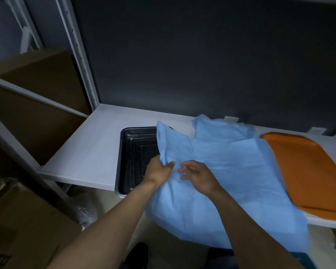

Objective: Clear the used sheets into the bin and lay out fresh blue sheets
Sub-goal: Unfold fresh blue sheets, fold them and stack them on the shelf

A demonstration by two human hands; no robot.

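A large light-blue sheet (227,167) is spread loosely over the white shelf (89,150) and hangs over its front edge. My left hand (159,169) pinches a raised fold of the sheet at its left edge, just above a black metal tray (132,154). My right hand (198,173) hovers over the sheet beside it with fingers spread and relaxed. The sheet covers the black tray's right part. More crumpled blue sheet (223,129) lies behind.
An orange tray (308,171) lies on the shelf at the right, its left edge under the blue sheet. Cardboard boxes (27,226) stand at lower left, another box (37,78) on the neighbouring shelf. A grey shelf upright (80,61) rises at the left.
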